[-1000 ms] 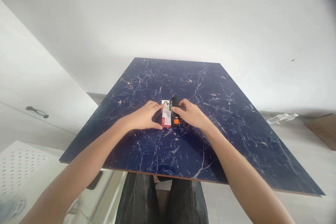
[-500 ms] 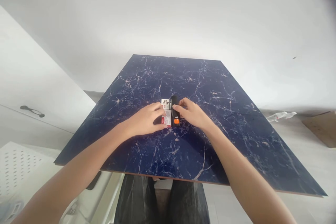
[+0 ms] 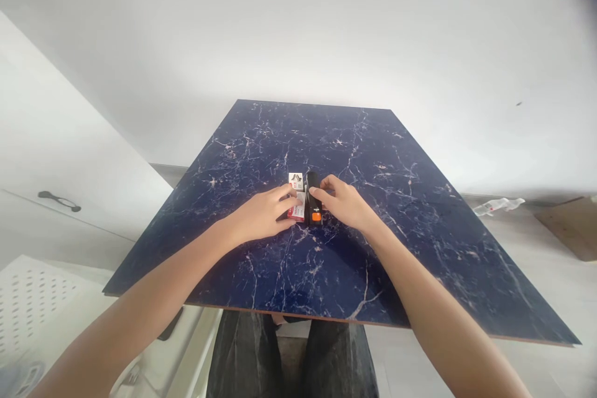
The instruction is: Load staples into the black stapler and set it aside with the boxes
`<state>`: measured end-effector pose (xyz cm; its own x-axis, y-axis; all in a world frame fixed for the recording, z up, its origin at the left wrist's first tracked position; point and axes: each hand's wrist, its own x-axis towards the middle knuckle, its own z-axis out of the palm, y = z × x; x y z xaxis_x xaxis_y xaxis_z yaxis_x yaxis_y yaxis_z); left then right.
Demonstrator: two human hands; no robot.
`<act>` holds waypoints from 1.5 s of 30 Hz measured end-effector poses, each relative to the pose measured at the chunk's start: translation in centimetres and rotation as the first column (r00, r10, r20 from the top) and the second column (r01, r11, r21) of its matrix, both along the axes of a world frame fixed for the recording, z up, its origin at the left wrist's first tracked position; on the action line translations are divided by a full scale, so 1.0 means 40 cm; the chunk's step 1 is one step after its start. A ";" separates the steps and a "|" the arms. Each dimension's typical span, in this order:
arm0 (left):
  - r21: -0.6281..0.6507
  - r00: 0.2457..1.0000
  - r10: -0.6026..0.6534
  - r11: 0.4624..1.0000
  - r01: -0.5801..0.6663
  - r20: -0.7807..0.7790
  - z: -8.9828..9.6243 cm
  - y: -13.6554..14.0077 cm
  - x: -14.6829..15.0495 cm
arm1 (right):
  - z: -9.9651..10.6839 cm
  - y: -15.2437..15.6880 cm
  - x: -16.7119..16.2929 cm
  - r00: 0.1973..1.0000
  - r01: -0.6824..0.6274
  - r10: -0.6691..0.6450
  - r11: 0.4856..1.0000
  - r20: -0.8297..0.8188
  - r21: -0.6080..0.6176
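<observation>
A black stapler (image 3: pixel 314 202) with an orange patch at its near end lies lengthwise at the middle of the blue table. Against its left side is a small white and red box (image 3: pixel 295 181), printed with a dark picture at its far end; whether it is one box or two, I cannot tell. My left hand (image 3: pixel 267 211) is curled over the box, thumb at its near end and fingers across its middle. With the thumb on top and the fingers along the right side, my right hand (image 3: pixel 342 200) grips the stapler. A little red shows beneath the right hand, mostly hidden.
The dark blue marbled table (image 3: pixel 317 137) stands against a white wall. A cabinet handle (image 3: pixel 60 201) is at left, above a white perforated surface (image 3: pixel 32 298). To the right are a clear plastic piece (image 3: pixel 498 206) and a cardboard box (image 3: pixel 571 227).
The view has shifted slightly. My left fingers have moved a little on the box; the right hand keeps its hold on the stapler.
</observation>
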<state>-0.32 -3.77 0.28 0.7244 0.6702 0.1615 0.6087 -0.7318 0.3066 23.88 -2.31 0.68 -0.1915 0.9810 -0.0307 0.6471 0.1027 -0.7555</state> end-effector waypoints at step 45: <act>-0.109 0.983 0.094 0.991 -0.078 0.155 -0.048 0.074 0.034 | 0.004 -0.052 -0.015 0.991 0.089 -0.098 0.992 0.094 0.090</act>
<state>1.03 -0.82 -1.63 0.6338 0.7477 0.1979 0.6051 -0.6388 0.4752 23.29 -4.38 0.83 -0.0990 0.9943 0.0400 0.7271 0.0998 -0.6793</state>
